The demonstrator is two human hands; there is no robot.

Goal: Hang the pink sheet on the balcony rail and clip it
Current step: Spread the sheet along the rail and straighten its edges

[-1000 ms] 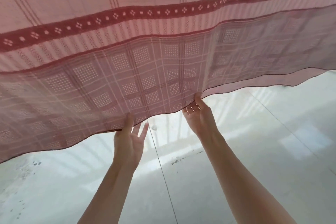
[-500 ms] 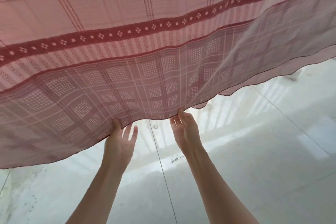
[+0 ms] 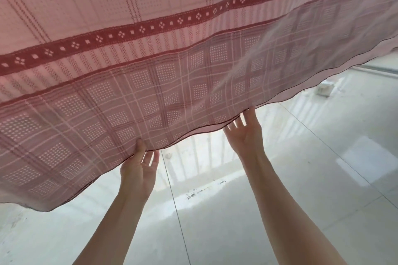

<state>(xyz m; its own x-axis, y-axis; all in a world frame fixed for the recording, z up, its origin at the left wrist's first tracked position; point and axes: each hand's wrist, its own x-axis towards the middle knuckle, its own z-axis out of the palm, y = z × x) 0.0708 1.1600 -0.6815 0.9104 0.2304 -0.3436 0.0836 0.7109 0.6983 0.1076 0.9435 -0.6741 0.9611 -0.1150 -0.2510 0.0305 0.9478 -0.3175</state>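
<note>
Spreading the pink sheet (image 3: 172,97), which hangs overhead, rail unseen: left hand (image 3: 137,170) pinches its lower hem, right hand (image 3: 245,135) flat-open under the edge, probably to smooth the drape over the floor (image 3: 301,178).

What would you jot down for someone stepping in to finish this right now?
Left hand: thumb on the pink sheet at its lower hem, fingers behind; looks like a light grip.
Right hand: open, fingers spread, fingertips under the hem.
Sheet: spread overhead and ahead, lower edge loose above the tiled floor.
Done: the sheet appears draped over something above; the rail itself is out of view.
Left: straighten the hem, then clip it. No clips are visible.
</note>
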